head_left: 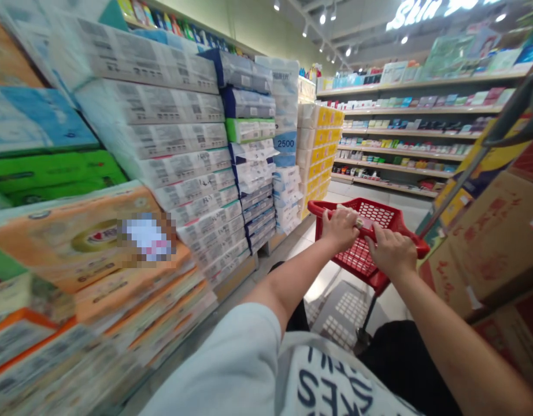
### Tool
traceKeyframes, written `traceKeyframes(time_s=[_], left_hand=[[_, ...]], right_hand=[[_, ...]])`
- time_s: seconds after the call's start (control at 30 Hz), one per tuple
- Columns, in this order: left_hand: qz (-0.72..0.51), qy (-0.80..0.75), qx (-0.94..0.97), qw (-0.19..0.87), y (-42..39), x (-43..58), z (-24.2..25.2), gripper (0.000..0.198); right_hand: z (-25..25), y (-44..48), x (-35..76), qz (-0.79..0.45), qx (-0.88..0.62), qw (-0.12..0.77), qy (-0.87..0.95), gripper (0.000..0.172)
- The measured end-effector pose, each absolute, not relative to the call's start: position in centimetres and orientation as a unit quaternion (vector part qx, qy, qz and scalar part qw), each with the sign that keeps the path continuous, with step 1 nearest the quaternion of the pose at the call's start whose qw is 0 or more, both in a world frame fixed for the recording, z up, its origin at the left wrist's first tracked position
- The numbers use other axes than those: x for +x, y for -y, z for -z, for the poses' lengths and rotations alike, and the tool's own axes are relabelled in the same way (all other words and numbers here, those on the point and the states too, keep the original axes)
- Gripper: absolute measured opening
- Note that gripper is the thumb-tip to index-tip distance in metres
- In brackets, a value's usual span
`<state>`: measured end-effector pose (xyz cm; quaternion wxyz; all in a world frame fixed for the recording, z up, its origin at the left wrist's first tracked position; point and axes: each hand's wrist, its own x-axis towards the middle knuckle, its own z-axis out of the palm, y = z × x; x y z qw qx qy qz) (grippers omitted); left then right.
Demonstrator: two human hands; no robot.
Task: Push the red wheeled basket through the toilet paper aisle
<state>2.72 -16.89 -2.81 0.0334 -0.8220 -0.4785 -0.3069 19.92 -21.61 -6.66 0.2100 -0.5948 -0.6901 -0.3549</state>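
Observation:
A red plastic shopping cart (353,260) with holes in its basket walls is right in front of me. My left hand (341,227) is closed over the middle of its handle, and a small pale thing shows by the fingers, too small to name. Just to the right, my right hand (394,249) wraps round the same red handle (368,223). The basket's inside shows only in part. Below it a wheel and a metal leg stand on the tiled floor.
Stacked tissue packs (184,133) line the left side, with orange packs (114,242) closest to me. Cardboard boxes (496,242) are piled on the right, beside a grey handle on a metal pole (466,173). Shelves of small goods (392,130) stand across the aisle's far end.

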Motion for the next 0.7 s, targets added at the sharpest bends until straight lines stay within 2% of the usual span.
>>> traceKeyframes(time_s=[0.2,0.4,0.6,0.7], left_hand=[[0.31,0.547,-0.778,-0.014,16.6,3.2,2.6,0.034],[0.313,0.462,-0.83,0.025,17.1,3.8,2.8,0.036],[0.313,0.541,-0.78,0.026,16.3,3.6,2.6,0.034],[0.317,0.485,-0.813,0.052,16.4,4.0,2.8,0.039]], right_hand=[[6.7,21.5,20.0,0.367,-0.592,0.205,0.688,0.05],[6.6,21.5,19.9,0.352,-0.595,0.215,0.69,0.049],[6.1,21.7,19.4,0.326,-0.618,0.211,0.683,0.049],[6.0,21.5,19.5,0.316,-0.625,0.206,0.684,0.05]])
